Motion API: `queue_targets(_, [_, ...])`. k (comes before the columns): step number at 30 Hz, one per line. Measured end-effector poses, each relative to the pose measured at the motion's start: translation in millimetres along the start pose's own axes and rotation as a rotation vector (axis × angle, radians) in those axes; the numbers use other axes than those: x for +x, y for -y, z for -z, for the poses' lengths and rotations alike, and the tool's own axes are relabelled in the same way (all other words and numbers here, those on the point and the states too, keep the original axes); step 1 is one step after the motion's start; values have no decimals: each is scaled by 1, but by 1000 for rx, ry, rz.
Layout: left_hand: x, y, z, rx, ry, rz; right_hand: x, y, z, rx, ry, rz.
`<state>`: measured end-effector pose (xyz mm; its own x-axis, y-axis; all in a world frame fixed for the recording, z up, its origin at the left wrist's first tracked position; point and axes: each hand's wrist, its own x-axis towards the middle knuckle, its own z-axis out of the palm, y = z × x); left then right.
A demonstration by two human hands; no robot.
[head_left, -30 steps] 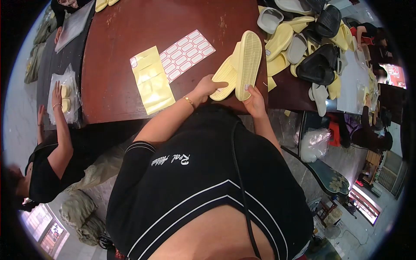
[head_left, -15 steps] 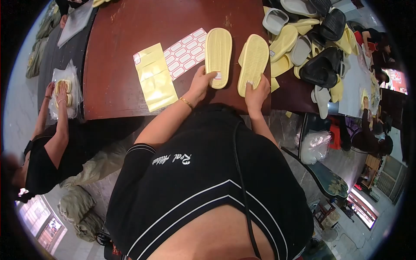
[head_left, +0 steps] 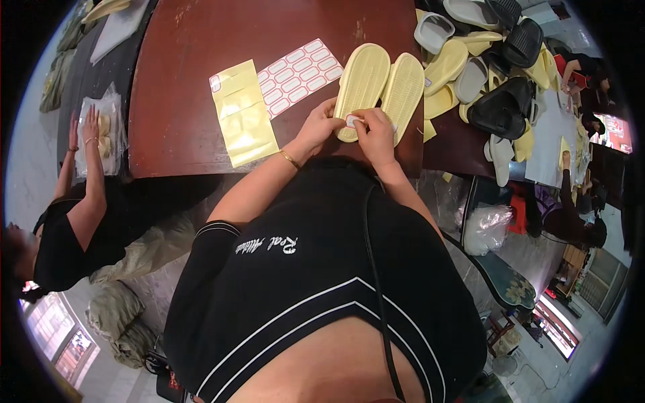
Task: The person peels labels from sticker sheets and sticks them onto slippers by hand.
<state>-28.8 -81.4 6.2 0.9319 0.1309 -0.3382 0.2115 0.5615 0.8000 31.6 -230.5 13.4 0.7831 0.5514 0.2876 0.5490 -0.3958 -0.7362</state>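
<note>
A pale yellow slipper (head_left: 363, 84), sole up, is in my left hand (head_left: 318, 129), which grips its heel end from the left side. On that heel sits a small white label sticker (head_left: 351, 121) with a red border. The thumb and fingertips of my right hand (head_left: 376, 139) are closed on the sticker's right edge. Close by on the right lies the second yellow slipper (head_left: 405, 91), also sole up, its heel partly behind my right hand. To the left are a sheet of red-bordered labels (head_left: 299, 75) and a glossy yellow backing sheet (head_left: 243, 121) with one label at its corner.
Several yellow, grey and black slippers (head_left: 497, 107) are heaped right of the red-brown table (head_left: 181, 101). At the left, a co-worker's hands (head_left: 93, 127) are over slippers on a plastic bag (head_left: 86, 161). More people work at the far right. A chair (head_left: 500, 275) stands at lower right.
My right hand has let go of the second slipper and moved left to the sticker on the first. Both slippers now lie closer together. The co-worker's hands have lifted off the slippers.
</note>
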Motion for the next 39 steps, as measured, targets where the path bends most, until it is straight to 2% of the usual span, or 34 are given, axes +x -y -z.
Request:
queue_targets(8, [-7,-13,-8,222,13,-17,1,6,2,-26,22,30])
queue_targets(11, [-6,-10,-7,279,24,-49,6,8,5,24,94,-25])
queue_targets(13, [-6,-10,-6,323,21,-50,9,11,8,110,185,-146])
queue_targets(17, [0,1,1,390,-39,-80,13,5,11,16,244,-61])
queue_targets(21, [3,5,4,304,-61,-88,12,0,9,65,244,-44])
queue_targets(26, [-4,-12,-4,273,39,-16,12,12,12,129,201,-93])
queue_targets(32, [-5,-15,-7,259,29,-17,14,5,13,130,248,-70])
queue_targets(39, [-6,-19,-11,258,7,-48,16,8,14,102,164,-34])
